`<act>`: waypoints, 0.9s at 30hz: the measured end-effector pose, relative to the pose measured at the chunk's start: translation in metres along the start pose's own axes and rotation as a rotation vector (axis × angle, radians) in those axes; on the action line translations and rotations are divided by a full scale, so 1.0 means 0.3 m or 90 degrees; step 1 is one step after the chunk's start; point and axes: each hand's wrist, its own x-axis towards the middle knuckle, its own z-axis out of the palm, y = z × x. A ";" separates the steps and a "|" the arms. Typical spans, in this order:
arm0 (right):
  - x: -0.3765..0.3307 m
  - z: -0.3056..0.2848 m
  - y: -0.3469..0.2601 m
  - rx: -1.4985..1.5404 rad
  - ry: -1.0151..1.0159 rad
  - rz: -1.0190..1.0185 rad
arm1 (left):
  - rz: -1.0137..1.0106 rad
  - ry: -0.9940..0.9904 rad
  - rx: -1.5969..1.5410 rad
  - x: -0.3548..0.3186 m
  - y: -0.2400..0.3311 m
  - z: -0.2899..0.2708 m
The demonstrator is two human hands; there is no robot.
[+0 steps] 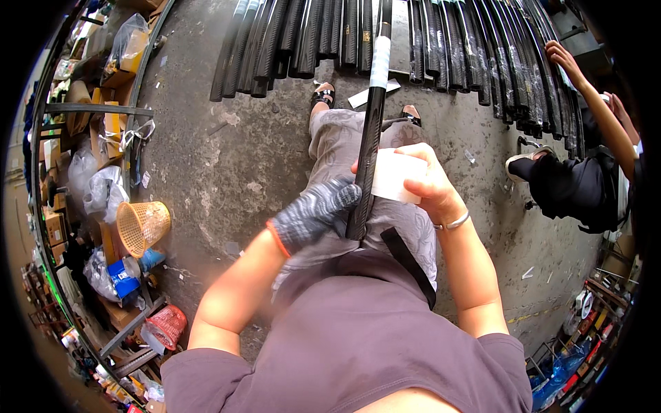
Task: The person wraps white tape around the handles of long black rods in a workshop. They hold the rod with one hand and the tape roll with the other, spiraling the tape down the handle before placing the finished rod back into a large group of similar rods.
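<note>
A long black tube (370,127) with a woven, carbon-fibre look runs from my lap toward the rack ahead. A pale bluish-white wrap covers a stretch of it farther up. Closed around the tube near its lower end is my left hand (313,213), in a grey patterned knit glove with an orange cuff. Bare, with a metal bracelet at the wrist, my right hand (434,180) pinches a white rectangular sheet (396,176) between thumb and fingers. The sheet lies against the tube's right side; whether it sticks there I cannot tell.
Several similar black tubes (313,38) lie side by side ahead, with more to the right. At the right sits another person (575,186), one hand on those tubes. Shelving with boxes and bags lines the left, beside a yellow basket (143,227) and a red basket (166,326).
</note>
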 end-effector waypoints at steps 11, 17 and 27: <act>-0.081 0.077 0.009 -0.241 0.086 0.109 | 0.054 0.188 -0.023 0.216 0.162 0.132; -0.150 0.038 -0.007 -0.287 -0.043 0.002 | 0.011 0.010 -0.128 0.150 0.201 0.208; -0.155 0.205 -0.104 -0.589 0.041 -0.194 | 0.263 0.155 0.075 0.130 0.195 0.248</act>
